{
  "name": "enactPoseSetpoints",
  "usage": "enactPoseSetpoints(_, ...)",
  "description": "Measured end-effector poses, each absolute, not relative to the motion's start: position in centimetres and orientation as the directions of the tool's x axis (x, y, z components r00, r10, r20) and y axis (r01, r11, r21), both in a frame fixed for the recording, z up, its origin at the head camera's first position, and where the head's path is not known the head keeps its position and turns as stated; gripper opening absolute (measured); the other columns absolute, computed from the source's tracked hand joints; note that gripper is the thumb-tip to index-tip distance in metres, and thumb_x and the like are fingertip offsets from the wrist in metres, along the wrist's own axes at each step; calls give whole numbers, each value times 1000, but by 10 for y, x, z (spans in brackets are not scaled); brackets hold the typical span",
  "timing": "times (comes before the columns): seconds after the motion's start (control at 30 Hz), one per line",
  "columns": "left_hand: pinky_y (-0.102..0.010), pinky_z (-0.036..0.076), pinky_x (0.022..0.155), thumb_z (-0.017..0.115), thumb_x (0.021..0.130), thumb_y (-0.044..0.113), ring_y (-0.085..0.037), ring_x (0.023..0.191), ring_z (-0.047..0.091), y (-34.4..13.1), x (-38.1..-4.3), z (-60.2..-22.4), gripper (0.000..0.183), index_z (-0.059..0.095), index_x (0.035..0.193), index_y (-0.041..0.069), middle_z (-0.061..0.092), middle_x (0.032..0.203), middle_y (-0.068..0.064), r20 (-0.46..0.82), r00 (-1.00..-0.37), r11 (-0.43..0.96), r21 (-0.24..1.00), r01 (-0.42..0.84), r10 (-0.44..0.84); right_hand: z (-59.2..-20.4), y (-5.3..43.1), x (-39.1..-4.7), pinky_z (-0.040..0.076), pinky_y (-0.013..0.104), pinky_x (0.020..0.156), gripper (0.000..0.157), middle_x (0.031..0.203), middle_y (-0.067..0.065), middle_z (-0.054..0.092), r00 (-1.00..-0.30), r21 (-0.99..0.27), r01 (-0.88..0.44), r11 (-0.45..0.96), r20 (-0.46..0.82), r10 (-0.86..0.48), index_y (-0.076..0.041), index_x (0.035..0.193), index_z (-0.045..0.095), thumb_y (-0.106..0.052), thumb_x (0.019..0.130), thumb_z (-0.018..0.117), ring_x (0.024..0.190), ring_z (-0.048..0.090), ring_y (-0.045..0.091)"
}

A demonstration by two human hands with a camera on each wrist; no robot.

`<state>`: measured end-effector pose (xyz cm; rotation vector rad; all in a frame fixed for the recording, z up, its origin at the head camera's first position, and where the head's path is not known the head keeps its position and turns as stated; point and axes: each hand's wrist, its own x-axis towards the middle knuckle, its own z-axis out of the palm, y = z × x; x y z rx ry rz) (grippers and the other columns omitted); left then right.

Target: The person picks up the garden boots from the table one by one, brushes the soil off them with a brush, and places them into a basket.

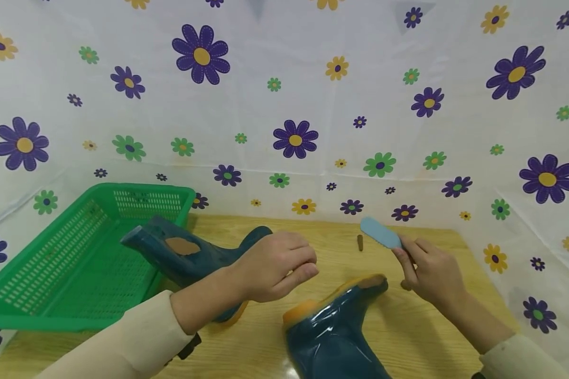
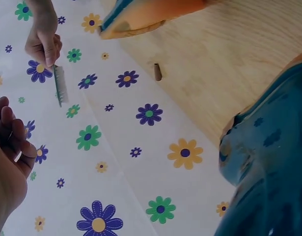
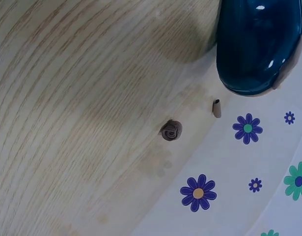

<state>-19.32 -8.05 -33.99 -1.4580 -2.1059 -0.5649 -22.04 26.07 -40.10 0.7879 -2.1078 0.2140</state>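
My right hand point(image 1: 433, 271) grips the end of a light blue brush point(image 1: 380, 233), raised over the table's far right. Short bristles show along its side in the left wrist view. Held in the air between two rain boots, my left hand point(image 1: 280, 266) has loosely curled fingers and holds nothing. One dark teal boot point(image 1: 204, 263) lies behind the left forearm, with a brown patch point(image 1: 182, 246) on its shaft. In front, the other boot point(image 1: 336, 337) lies with its orange sole point(image 1: 300, 311) facing away and a brown smear point(image 1: 372, 282) at the toe.
A green plastic basket point(image 1: 90, 322) stands at the left, overlapped by the left boot's shaft. Two small brown rolled pieces lie on the wooden table point(image 1: 246, 347): a thin roll point(image 1: 360, 242) and a coiled lump point(image 3: 171, 130). White flowered cloth point(image 1: 265, 105) hangs behind.
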Motion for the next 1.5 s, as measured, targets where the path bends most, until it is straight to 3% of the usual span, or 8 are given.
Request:
enactPoseSetpoints(0.37, -18, 44, 67, 47, 106, 35, -6, 70, 52, -74, -193, -382, 31, 67, 91, 17, 61, 79, 7, 452, -470, 480, 102, 871, 758, -403, 263, -220, 38, 27, 39, 65, 71, 13, 63, -442, 120, -618, 777, 764, -470, 7, 108, 72, -45, 108, 33, 48, 45, 11)
enactPoseSetpoints(0.53, -26, 47, 72, 39, 107, 44, -10, 78, 54, -67, -188, -407, 38, 64, 99, 17, 61, 88, 6, 303, -622, 621, 112, 776, 722, -407, 265, -218, 41, 28, 40, 66, 73, 13, 64, -456, 122, -628, 768, 742, -491, 7, 108, 72, -46, 108, 32, 48, 54, 14)
enactPoseSetpoints(0.7, -35, 47, 78, 27, 103, 61, -17, 92, 57, -53, -176, -438, 57, 58, 116, 14, 61, 105, 0, 155, -725, 729, 41, 683, 671, -415, 268, -217, 38, 23, 42, 64, 72, 9, 62, -435, 140, -664, 735, 727, -532, 5, 106, 72, -44, 108, 32, 51, 46, 8)
enactPoseSetpoints(1.03, -25, 31, 61, 35, 107, 48, -12, 74, 47, -38, -167, -463, 38, 54, 105, 16, 50, 87, 3, 116, -711, 719, -156, 677, 694, -432, 268, -223, 38, 20, 45, 59, 73, 4, 60, -370, 166, -721, 673, 728, -576, 2, 105, 73, -42, 109, 34, 54, 43, 6)
enactPoseSetpoints(1.27, -24, 27, 58, 39, 107, 43, -10, 65, 40, -33, -168, -462, 32, 54, 100, 15, 44, 80, 4, 74, -703, 697, -234, 677, 707, -436, 279, -220, 40, 23, 47, 58, 73, 5, 59, -395, 140, -723, 676, 720, -571, 5, 102, 72, -40, 109, 35, 56, 44, 8)
enactPoseSetpoints(1.5, -25, 24, 58, 37, 108, 42, -11, 62, 36, -35, -171, -458, 31, 51, 97, 16, 42, 79, 4, 113, -660, 662, -273, 698, 743, -447, 291, -218, 46, 27, 52, 56, 78, 7, 59, -430, 125, -724, 679, 688, -584, 6, 102, 69, -38, 109, 34, 61, 50, 12)
